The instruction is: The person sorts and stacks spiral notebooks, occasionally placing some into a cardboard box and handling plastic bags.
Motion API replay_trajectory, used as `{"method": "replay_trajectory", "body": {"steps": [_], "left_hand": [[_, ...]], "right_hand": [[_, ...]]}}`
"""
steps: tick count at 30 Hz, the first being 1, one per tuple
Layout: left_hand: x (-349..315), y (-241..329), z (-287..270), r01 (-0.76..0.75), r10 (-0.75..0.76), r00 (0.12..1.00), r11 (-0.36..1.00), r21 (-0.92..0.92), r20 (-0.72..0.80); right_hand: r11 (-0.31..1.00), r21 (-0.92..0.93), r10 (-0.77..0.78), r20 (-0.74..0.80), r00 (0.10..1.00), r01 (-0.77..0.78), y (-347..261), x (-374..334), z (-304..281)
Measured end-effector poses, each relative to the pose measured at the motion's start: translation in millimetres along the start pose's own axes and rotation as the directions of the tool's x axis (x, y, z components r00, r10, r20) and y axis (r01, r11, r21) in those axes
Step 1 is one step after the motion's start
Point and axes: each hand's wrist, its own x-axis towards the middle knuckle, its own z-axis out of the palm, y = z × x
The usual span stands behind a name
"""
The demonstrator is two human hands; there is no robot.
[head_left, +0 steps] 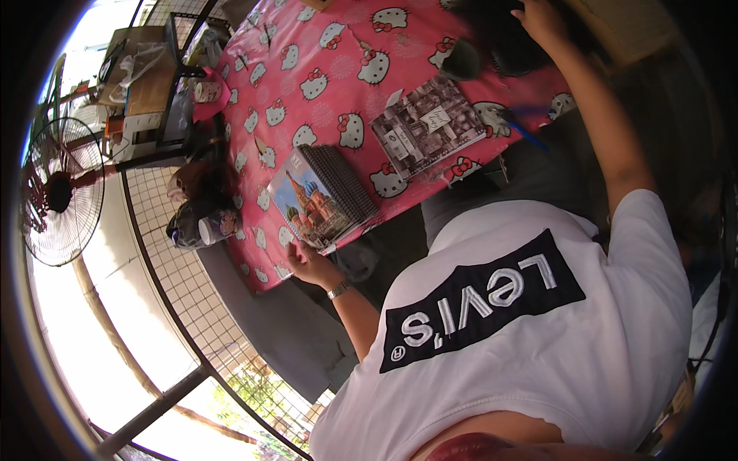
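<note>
A stack of spiral notebooks (311,203), its top cover showing a building with colourful domes, lies near the table's front edge. At its near corner is my left hand (310,266), fingers apart, close to or touching the lower edge. My right hand (543,21) reaches to the far right, partly cut by the upper edge of the view; its visible fingers are stretched out beside a dark object (511,58) too dim to make out. Between my hands lies a spiral notebook (430,127) with a grey photo-collage cover. A blue pen (527,135) is to its right.
A pink tablecloth (307,115) with cat faces covers the table. A dark rounded object (461,60) sits behind the collage notebook. At left are a standing fan (61,190), a wire-mesh wall (165,223), and a shelf with boxes (146,84). Bags (200,223) crowd the table's left side.
</note>
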Motion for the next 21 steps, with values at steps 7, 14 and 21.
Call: {"method": "replay_trajectory", "body": {"steps": [7,14,21], "left_hand": [[-34,185,122,-0.442,0.646,0.544,0.763,-0.472,0.535],[-79,171,247,-0.664,0.573,0.291,0.698,-0.270,0.766],[-121,167,186,-0.724,0.622,0.204,0.616,-0.311,0.756]], "right_hand": [[0.997,0.026,-0.059,-0.249,0.967,0.068,8,12,-15],[0.736,0.659,0.015,0.214,0.977,-0.156,-28,-38,-83],[0.867,0.432,-0.239,0.797,0.555,-0.248,-36,-232,-22]]}}
